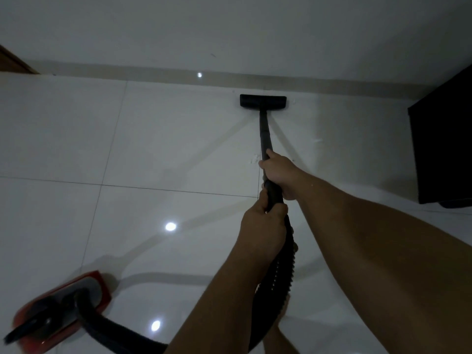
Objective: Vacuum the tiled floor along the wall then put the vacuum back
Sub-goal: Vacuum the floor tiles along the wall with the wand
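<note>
A black vacuum wand (263,129) runs from my hands to a flat black floor head (263,101), which sits on the glossy white tiled floor (153,149) close to the beige skirting of the wall (229,34). My right hand (277,172) grips the wand higher up. My left hand (263,226) grips its thicker handle end just below. A ribbed black hose (279,277) drops from the handle and curves left to the red vacuum body (63,307) at the lower left.
A dark cabinet or furniture block (444,149) stands on the floor at the right, against the wall. A brown wooden edge (12,62) shows at the far left by the skirting. Ceiling lights reflect off the tiles.
</note>
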